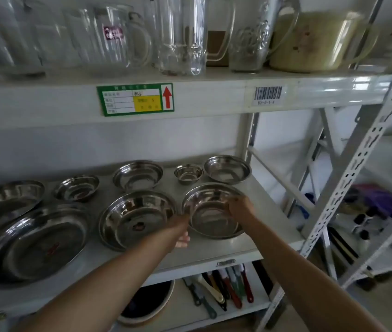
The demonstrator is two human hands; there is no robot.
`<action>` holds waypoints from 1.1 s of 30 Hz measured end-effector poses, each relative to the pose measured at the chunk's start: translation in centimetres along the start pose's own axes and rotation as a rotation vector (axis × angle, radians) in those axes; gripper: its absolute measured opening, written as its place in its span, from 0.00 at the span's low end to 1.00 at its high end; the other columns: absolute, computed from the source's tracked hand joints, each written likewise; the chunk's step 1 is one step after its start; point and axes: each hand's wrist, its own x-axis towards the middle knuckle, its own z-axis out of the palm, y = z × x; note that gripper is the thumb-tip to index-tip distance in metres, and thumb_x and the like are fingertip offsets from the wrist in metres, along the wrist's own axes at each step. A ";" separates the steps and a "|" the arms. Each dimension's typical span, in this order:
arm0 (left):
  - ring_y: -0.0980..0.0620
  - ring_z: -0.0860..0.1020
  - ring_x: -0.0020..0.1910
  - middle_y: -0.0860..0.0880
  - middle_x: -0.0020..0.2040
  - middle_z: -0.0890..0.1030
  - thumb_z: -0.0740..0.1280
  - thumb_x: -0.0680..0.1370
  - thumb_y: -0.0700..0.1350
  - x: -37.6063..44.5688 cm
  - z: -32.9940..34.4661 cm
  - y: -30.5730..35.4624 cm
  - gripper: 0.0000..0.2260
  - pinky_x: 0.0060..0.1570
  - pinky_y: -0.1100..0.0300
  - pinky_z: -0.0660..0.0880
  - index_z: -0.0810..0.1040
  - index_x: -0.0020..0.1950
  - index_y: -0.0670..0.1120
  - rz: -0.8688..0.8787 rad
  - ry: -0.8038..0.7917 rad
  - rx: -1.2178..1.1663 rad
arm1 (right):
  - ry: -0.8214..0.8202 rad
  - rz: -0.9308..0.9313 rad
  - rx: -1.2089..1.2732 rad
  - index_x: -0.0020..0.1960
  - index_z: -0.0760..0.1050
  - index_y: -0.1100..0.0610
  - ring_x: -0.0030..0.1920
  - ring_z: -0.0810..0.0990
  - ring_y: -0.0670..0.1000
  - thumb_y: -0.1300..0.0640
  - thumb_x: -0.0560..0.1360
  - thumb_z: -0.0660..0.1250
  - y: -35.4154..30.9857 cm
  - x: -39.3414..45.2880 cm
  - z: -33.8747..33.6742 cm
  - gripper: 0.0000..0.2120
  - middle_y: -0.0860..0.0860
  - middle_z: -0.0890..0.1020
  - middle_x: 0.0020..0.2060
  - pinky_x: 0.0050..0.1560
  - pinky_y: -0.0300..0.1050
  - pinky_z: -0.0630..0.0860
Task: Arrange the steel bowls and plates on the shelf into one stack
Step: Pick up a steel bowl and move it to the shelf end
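Gripping steel bowl (214, 212) at lower centre-right of frame, on shelf (274, 207): left hand (182, 230) and right hand (240, 207) clasped opposite rims. Stacking just begun; next likely nesting into neighbouring wide bowl (137, 216).

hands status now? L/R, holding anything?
Left hand: closed on the left rim of the steel bowl.
Right hand: closed on its right rim.
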 end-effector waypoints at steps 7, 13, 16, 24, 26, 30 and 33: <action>0.39 0.73 0.62 0.38 0.74 0.64 0.60 0.81 0.50 1.3 1.7 0.2 0.27 0.64 0.48 0.71 0.58 0.77 0.41 -0.105 0.021 -0.001 | 0.098 0.007 -0.095 0.56 0.79 0.61 0.51 0.80 0.58 0.54 0.79 0.56 2.0 2.4 -2.2 0.16 0.58 0.81 0.49 0.55 0.53 0.77; 0.43 0.73 0.53 0.38 0.68 0.70 0.57 0.83 0.44 3.1 2.9 -0.1 0.21 0.60 0.50 0.73 0.62 0.74 0.40 -0.085 0.125 0.023 | 0.087 -0.025 -0.225 0.67 0.73 0.58 0.60 0.77 0.58 0.53 0.81 0.58 2.9 4.1 -2.5 0.17 0.59 0.76 0.62 0.63 0.52 0.73; 0.44 0.74 0.48 0.42 0.49 0.73 0.54 0.83 0.42 4.0 3.3 -0.2 0.18 0.54 0.53 0.74 0.65 0.72 0.39 -0.060 0.188 0.030 | 0.043 -0.021 -0.257 0.71 0.68 0.57 0.65 0.74 0.60 0.54 0.82 0.57 3.1 4.8 -2.3 0.19 0.60 0.72 0.67 0.65 0.53 0.70; 0.50 0.70 0.33 0.45 0.38 0.71 0.51 0.84 0.37 5.8 4.2 -0.5 0.15 0.33 0.61 0.71 0.68 0.39 0.42 -0.084 0.212 -0.038 | 0.030 -0.005 -0.322 0.65 0.72 0.60 0.59 0.76 0.60 0.56 0.81 0.56 4.1 6.1 -0.9 0.16 0.60 0.74 0.61 0.63 0.56 0.74; 0.47 0.74 0.37 0.41 0.46 0.77 0.54 0.83 0.36 6.1 4.3 -0.6 0.09 0.36 0.58 0.75 0.73 0.51 0.37 -0.075 0.210 0.007 | 0.056 0.000 -0.324 0.65 0.72 0.60 0.59 0.76 0.60 0.56 0.81 0.57 4.2 6.3 -0.6 0.15 0.59 0.73 0.61 0.64 0.56 0.73; 0.49 0.77 0.31 0.40 0.51 0.79 0.59 0.81 0.37 6.5 4.3 -1.1 0.14 0.29 0.58 0.80 0.73 0.66 0.37 0.033 0.268 0.110 | 0.090 0.006 -0.313 0.63 0.73 0.62 0.58 0.76 0.60 0.57 0.80 0.61 4.5 6.9 -0.3 0.14 0.60 0.73 0.60 0.64 0.54 0.73; 0.47 0.81 0.36 0.40 0.58 0.80 0.60 0.81 0.38 6.5 4.1 -1.1 0.15 0.27 0.58 0.79 0.72 0.67 0.39 0.074 0.263 0.080 | 0.110 0.013 -0.289 0.62 0.72 0.62 0.58 0.75 0.60 0.60 0.79 0.63 4.8 7.1 -0.6 0.13 0.60 0.73 0.60 0.63 0.53 0.73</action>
